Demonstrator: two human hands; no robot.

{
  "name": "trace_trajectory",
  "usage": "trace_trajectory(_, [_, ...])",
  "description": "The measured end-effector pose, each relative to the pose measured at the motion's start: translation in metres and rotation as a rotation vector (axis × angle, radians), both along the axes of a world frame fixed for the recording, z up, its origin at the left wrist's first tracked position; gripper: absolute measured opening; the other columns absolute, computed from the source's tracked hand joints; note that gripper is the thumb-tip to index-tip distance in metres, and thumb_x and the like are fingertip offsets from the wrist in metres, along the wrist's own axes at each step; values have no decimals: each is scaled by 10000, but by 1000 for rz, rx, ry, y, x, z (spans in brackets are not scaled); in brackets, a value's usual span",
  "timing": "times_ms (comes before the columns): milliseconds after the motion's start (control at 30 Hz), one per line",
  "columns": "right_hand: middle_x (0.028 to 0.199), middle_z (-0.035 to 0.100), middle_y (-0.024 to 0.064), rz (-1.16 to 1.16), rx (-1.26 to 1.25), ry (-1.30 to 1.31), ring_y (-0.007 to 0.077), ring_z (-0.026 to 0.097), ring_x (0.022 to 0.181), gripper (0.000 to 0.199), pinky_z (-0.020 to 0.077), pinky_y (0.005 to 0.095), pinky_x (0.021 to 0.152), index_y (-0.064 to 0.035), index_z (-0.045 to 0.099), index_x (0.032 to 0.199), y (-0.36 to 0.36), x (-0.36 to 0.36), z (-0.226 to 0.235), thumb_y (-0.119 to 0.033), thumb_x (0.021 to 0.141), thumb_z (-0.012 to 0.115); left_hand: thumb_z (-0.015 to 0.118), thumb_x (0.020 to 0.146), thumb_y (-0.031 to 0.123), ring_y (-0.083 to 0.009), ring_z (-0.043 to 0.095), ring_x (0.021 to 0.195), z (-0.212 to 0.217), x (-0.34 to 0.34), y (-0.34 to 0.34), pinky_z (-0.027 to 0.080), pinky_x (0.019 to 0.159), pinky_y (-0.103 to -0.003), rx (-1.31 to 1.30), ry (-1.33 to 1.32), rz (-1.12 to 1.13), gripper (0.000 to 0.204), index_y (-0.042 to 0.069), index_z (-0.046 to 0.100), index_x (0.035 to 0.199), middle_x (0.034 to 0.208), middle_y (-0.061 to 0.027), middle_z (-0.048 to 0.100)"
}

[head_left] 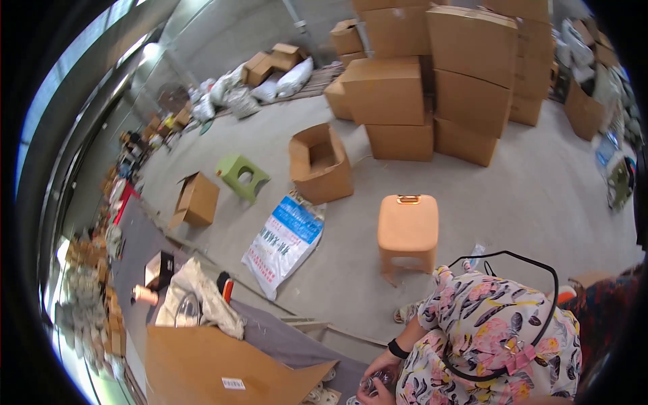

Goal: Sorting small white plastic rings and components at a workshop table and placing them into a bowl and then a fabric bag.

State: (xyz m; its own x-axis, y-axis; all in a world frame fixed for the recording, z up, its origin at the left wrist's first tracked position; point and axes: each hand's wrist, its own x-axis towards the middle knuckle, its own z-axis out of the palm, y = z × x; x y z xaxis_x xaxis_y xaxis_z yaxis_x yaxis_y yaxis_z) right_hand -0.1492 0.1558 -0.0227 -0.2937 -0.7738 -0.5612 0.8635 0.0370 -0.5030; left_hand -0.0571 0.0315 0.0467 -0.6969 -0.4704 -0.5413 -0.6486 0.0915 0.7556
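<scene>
At the lower edge my left hand [375,365], with a black band at its wrist, curls round a small dark, shiny thing [379,380]. Fingers of my right hand [382,393] close on the same thing from below; the picture's edge cuts off part of that hand. Its kind cannot be made out. A flowered garment [499,317] fills the lower right, crossed by a black strap with a pink clip [520,358]. Left of the hands, a cardboard box [223,358] stands on the grey tabletop [270,335], with small pale pieces beside its flap.
Beige cloth [196,293], an orange-handled tool [227,288] and a black box [159,270] are at the table's left. A peach stool [408,226], green stool [243,177], white sack [283,243] and open carton [322,172] stand or lie beyond. Stacked cartons [472,47] rise behind.
</scene>
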Motion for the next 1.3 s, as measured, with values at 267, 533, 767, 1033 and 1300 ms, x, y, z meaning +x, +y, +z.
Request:
trace_trajectory(267, [649,549,-35,397,21,159,76,522,578,212,427,271,503,-110,632,831,-44,9,8,-307,830,555,555,878,214,-245,539,896,-18,37,-26,443,799,-348,-226,208,-103,354,-20,513,1140,1002,-156,568])
trace_trajectory(533, [860,565,0,734,-72,518,114,526,802,319,464,332,665,-90,610,959,-65,47,-14,-377,842,530,677,768,133,-128,556,902,-65,123,-9,472,764,-279,-53,451,442,461,15,482,1169,1029,-90,587])
trace_trajectory(767, [1027,570,24,1142,-190,570,126,491,962,357,418,313,829,-80,615,1031,-97,93,10,-382,855,537,702,734,81,-98,513,875,-46,191,18,432,772,-246,-12,464,868,346,2,546,1033,949,-12,563])
trace_trajectory(1033, [866,633,75,1020,174,-90,206,615,814,318,501,402,736,-88,597,973,-106,140,5,-375,866,515,713,719,61,-100,539,802,-71,263,65,448,671,-225,16,418,1270,381,-7,501,1028,917,-41,541])
trace_trajectory(1300, [872,630,88,864,232,-201,222,615,819,362,497,388,712,-69,591,981,-125,132,26,-393,886,461,699,738,103,-94,493,731,-74,299,-26,424,657,-219,-313,384,1436,345,-9,506,1000,838,-19,529])
